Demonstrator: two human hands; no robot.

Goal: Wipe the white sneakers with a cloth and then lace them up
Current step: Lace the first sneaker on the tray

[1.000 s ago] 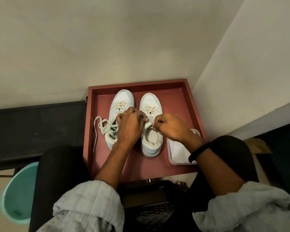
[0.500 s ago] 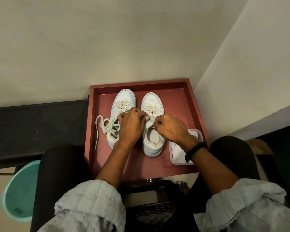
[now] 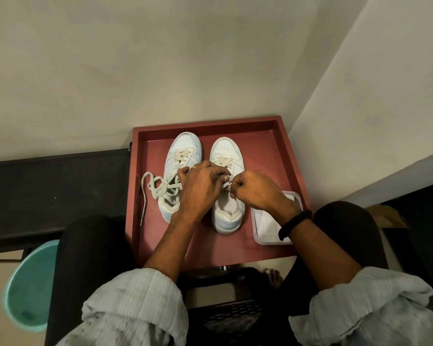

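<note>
Little has shifted: left hand (image 3: 200, 186) and right hand (image 3: 255, 188) still pinch the lace (image 3: 224, 161) over the white sneaker (image 3: 226, 221) nearer the tray's (image 3: 205, 124) right edge, so lacing looks unfinished.

White sneakers (image 3: 224, 147) with cream laces (image 3: 160, 191) — brick-red tray (image 3: 260, 151), teal bin (image 3: 28, 283).

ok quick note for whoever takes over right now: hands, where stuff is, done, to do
Left hand and right hand: both pinch the lace over the right-side sneaker.
Both sneakers sit toes-away in the red tray; cloth lies in the tub at the tray's right.
Done: toe-end eyelets of both laced.
To do: finish and tie this one; left-side sneaker has its lace ends loose, untied.
</note>
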